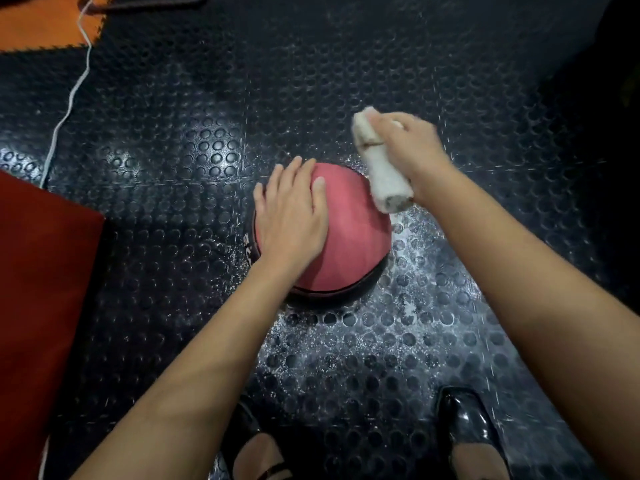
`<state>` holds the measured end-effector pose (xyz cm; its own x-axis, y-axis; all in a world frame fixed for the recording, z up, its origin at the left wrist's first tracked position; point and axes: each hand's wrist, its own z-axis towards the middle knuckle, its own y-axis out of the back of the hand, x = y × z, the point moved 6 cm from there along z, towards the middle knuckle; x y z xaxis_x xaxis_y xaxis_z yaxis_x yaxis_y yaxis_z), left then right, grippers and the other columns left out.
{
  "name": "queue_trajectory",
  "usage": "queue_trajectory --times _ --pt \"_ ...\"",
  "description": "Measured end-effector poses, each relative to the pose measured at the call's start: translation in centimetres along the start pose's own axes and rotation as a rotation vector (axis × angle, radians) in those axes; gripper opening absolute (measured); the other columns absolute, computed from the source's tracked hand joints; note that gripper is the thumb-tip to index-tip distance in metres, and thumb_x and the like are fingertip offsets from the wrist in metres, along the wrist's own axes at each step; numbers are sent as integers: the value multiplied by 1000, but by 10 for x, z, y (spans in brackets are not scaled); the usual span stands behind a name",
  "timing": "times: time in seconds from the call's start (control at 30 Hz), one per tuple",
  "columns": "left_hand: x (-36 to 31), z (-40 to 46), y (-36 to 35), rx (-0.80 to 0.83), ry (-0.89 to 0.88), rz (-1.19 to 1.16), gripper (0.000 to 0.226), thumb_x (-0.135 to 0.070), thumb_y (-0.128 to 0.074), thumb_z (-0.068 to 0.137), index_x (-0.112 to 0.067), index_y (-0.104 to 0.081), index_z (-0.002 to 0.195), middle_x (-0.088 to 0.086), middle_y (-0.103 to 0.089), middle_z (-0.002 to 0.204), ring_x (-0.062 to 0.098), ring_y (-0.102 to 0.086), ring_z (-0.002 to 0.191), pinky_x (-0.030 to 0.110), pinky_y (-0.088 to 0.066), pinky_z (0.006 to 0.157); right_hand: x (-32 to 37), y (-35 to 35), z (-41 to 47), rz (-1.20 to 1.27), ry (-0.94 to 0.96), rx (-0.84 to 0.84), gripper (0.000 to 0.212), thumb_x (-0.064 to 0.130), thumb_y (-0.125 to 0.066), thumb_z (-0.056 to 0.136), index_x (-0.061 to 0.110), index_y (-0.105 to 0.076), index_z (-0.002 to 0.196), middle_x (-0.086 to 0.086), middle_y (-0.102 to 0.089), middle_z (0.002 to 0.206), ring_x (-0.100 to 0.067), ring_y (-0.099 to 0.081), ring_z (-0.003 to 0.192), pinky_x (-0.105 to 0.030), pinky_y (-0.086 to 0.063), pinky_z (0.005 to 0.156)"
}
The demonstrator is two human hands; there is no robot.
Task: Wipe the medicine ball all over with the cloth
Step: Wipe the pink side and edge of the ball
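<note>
Premises appear to be a gym: black studded rubber floor [346, 81], interlocking orange mat tile [45, 26], red padded mat [41, 289], pink medicine ball [349, 237].

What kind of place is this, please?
Probably a gym or exercise room. The floor is black studded rubber matting, an orange interlocking mat tile lies in the far corner, and a pink medicine ball rests on the floor.

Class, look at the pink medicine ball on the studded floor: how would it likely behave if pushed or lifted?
The medicine ball is round, so it would probably roll if nudged; the left hand lies flat on it, perhaps steadying it. It sits on the studded mat, which may slow rolling. Being a medicine ball, it is likely heavy for its size.
</note>
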<state>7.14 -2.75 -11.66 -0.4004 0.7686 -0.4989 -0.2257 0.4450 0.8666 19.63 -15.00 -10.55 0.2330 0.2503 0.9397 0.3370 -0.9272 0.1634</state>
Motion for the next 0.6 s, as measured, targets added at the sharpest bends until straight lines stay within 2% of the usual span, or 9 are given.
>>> queue_trajectory --times 0.07,0.13,0.23,0.3,0.37,0.43,0.5,0.53,0.6 --pt "8 1 -2 -25 33 -6 47 -35 -24 105 -22 -40 148 -4 -34 156 17 -22 147 45 -11 121 -13 28 -8 20 -61 -97 29 43 -58 91 19 -61 107 7 -61 97 -9 -61 83 -20 -52 64" --pt "12 -2 3 -103 45 -51 51 -37 -24 101 -21 -45 145 -4 -42 152 16 -30 143 47 -20 118 -27 44 -25 -35 -30 -141 28 44 -60 90 21 -59 106 8 -60 100 -9 -61 84 -24 -54 68" --pt "15 -10 8 -195 102 -115 52 -35 -27 98 -18 -47 143 -2 -48 147 17 -38 139 45 -27 116 -41 32 -43 -119 97 -114 16 31 -67 87 22 -63 100 11 -62 94 -7 -60 81 -29 -54 67" --pt "10 -16 7 -215 82 -116 51 -31 -27 98 -15 -51 140 -1 -48 147 17 -38 139 43 -27 116 -46 16 -45 -223 118 -106 15 35 -66 86 27 -66 99 14 -63 93 -7 -60 83 -33 -53 74" --pt "5 -22 3 -232 50 -87 50 -27 -27 99 -13 -51 140 0 -48 147 17 -38 140 43 -26 117 -42 6 -48 -385 115 -176 22 43 -62 87 30 -66 104 12 -63 99 -9 -57 87 -30 -47 77" --pt "3 -22 0 -252 35 -51 49 -26 -27 99 -11 -51 140 2 -50 146 20 -39 140 44 -26 117 -26 -7 -61 -557 252 -200 25 44 -58 89 32 -65 110 7 -61 108 -14 -56 92 -25 -36 74" --pt "0 -23 -2 -249 3 -29 50 -26 -26 99 -9 -51 140 4 -50 145 23 -40 139 46 -27 116 -10 -26 -77 -686 458 -125 25 42 -57 90 32 -65 112 4 -59 109 -17 -57 92 -26 -35 70" --pt "1 -24 -3 -245 -10 -24 50 -25 -27 99 -9 -50 140 4 -50 145 23 -39 140 47 -27 116 -9 -28 -76 -713 491 -99 25 43 -56 91 32 -64 112 4 -59 108 -18 -58 90 -27 -37 70" --pt "4 -27 -3 -250 -13 -34 48 -24 -28 100 -9 -49 141 4 -49 146 23 -38 140 48 -27 116 -20 -12 -64 -701 373 -121 25 44 -56 91 34 -64 112 4 -61 109 -18 -58 93 -29 -40 73"
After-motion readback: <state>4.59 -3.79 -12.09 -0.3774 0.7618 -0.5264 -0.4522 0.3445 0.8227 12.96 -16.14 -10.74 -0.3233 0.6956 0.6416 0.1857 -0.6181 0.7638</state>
